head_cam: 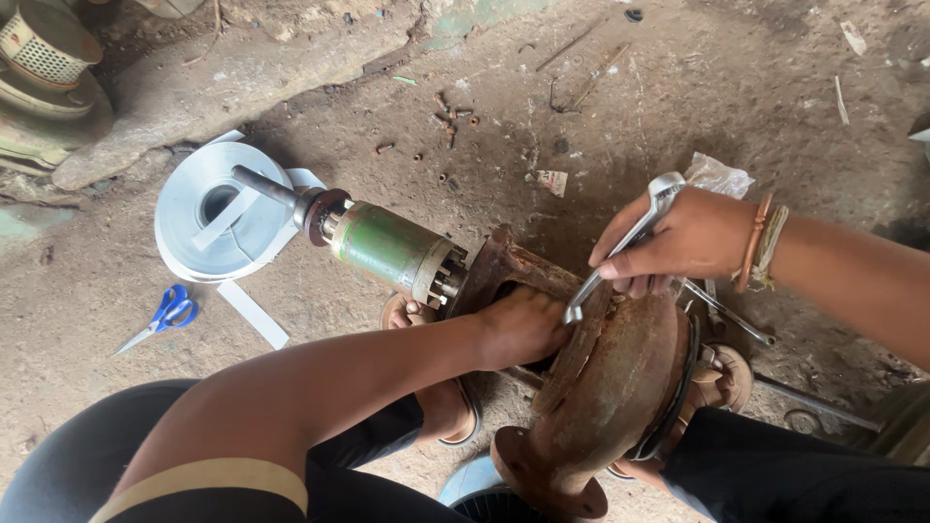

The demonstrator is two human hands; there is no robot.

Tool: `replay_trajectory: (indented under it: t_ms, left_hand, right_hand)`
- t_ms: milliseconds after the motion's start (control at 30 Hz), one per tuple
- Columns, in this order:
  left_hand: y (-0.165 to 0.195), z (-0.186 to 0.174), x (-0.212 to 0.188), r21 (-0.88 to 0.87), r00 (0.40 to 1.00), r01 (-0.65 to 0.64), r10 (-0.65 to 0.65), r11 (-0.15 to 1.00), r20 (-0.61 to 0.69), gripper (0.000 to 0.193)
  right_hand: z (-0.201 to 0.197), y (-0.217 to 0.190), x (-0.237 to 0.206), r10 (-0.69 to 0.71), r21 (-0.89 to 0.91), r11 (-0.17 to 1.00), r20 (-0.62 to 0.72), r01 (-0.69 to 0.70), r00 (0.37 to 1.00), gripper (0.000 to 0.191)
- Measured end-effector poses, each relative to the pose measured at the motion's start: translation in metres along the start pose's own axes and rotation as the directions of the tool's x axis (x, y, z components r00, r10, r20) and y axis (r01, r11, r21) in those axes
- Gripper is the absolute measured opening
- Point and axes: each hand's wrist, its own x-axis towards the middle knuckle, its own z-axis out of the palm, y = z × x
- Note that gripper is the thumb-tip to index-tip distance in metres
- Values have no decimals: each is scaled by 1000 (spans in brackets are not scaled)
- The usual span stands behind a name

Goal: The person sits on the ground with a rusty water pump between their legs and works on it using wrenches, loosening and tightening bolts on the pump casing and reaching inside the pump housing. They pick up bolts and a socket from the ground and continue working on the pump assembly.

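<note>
The rusty pump casing [620, 373] lies on the dirt floor [678, 87] between the person's legs, its green rotor shaft [383, 247] running up and to the left toward a roll of white tape [208, 213]. The right hand [683, 242] is clamped on a silver wrench [620, 247] that slants down-left onto the casing rim. The left hand [523, 324] is closed against the casing's mouth; what it grips is hidden.

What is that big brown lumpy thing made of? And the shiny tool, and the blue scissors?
The pump housing looks like cast iron or steel: thick and rough, with orange-brown rust all over. The wrench in the right hand seems to be polished steel, bright and silvery. The scissors have grey metal blades and smooth blue handles, probably plastic.
</note>
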Motion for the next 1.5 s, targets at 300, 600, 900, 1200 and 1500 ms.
replay_trajectory:
  t_ms: [300,600,900,1200,1500]
  left_hand:
    - [1,-2,3,-42,998,53,-51,998,30,20]
    - [-5,17,8,64,998,20,-16,998,-59,20]
    - [-1,17,6,30,997,-39,37,999,73,20]
    - [-12,10,14,-137,972,103,-71,985,223,26]
    - [-15,13,26,-108,962,66,-35,992,269,13]
  right_hand:
    - [11,-9,-4,112,-58,992,-40,-114,993,26]
    - [6,-7,1,90,-71,993,-26,-92,996,29]
    - [4,-4,3,92,-56,994,7,-92,996,28]
    - [2,-8,-3,63,-74,995,-13,-64,998,31]
    - [-2,-12,-11,32,-68,997,-14,-32,999,26]
